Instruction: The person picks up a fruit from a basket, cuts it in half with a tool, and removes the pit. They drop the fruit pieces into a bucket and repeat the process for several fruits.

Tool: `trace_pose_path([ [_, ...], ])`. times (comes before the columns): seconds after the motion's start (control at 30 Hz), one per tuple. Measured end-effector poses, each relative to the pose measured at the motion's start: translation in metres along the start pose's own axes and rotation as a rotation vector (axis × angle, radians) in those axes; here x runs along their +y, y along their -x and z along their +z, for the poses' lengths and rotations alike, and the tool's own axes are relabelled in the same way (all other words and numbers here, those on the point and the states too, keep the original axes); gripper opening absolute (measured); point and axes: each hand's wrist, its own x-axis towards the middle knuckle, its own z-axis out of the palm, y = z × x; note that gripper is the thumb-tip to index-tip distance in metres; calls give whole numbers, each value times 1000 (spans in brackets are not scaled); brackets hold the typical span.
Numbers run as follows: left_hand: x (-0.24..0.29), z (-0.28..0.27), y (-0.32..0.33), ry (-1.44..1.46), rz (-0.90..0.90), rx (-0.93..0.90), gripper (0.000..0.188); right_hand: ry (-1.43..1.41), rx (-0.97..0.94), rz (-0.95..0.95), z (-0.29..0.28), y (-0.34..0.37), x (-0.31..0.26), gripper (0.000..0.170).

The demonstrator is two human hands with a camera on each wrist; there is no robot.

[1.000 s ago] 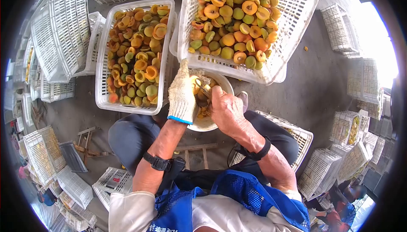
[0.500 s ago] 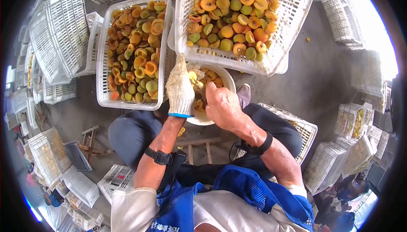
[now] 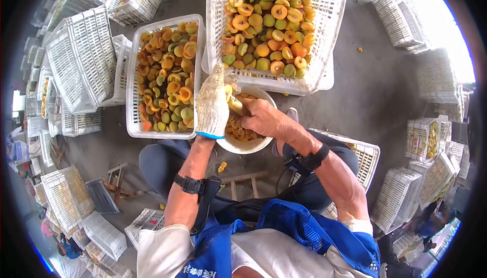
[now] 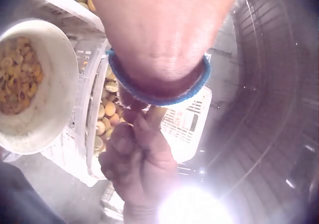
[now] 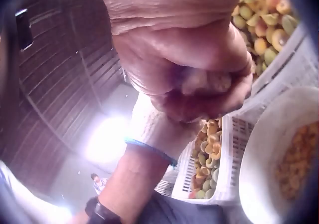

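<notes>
My left hand (image 3: 210,105), in a cream knitted glove with a blue cuff, is over the left side of a white bucket (image 3: 270,100) and holds a yellow-green apricot (image 3: 228,90) at its fingers. My bare right hand (image 3: 266,120) curls round a tan-handled tool (image 3: 235,105) beside the glove; its working end is hidden. In the right wrist view the right hand (image 5: 194,79) is a closed fist in front of the glove (image 5: 154,124). Orange-brown pits and scraps (image 4: 20,74) lie in the bucket, below both hands.
Beyond the bucket stands a large white crate (image 3: 329,24) of halved apricots; a second crate (image 3: 133,75) with hollowed halves is left of it. Stacked crates (image 3: 81,59) line the left side, more (image 3: 398,197) the right. A wooden frame (image 3: 244,177) lies between the knees.
The right hand has turned, so the tan handle shows where metal of the tool showed before. More of the bucket's contents is visible. The left hand keeps its place at the bucket's left side.
</notes>
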Motion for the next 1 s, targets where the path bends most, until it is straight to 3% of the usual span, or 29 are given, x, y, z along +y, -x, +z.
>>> trace_pose_path([
  [0.03,-8,1,1,-96,17,-22,41,6,7,-7,4,5,11,37],
  [0.1,30,-4,-4,-84,44,23,41,347,183,-127,7,17,4,34],
  [0.17,56,-13,0,-77,56,66,43,434,138,-65,5,35,-12,33],
  [0.23,68,-21,8,-238,158,-89,50,514,90,3,10,50,-19,32],
  [0.37,81,-29,21,30,-51,-236,49,577,156,-110,30,71,-10,34],
  [0.43,95,-35,25,-86,-60,-273,48,653,256,-208,37,77,-9,32],
  [0.5,116,-39,24,117,-421,-299,48,673,281,-244,35,80,-15,30],
  [0.53,105,-37,29,21,-273,-278,49,680,274,-195,34,79,-18,24],
  [0.63,83,-33,35,110,-200,-193,52,566,268,-97,43,76,-15,21],
  [0.67,78,-26,27,652,-617,-61,55,446,266,-48,47,75,-12,23],
  [0.7,87,-30,19,652,-618,-58,55,445,264,-50,50,75,-11,23],
  [0.77,103,-39,10,868,-958,-66,60,356,231,22,58,79,-9,27],
  [0.8,98,-35,9,866,-966,-69,60,349,237,53,64,80,-10,28],
  [0.9,89,-24,4,470,-608,25,35,250,300,154,79,76,2,29],
  [0.93,91,-21,5,320,-460,7,45,199,305,189,81,74,5,29],
  [1.0,79,-26,1,290,-546,-31,40,180,389,236,86,76,7,29],
])
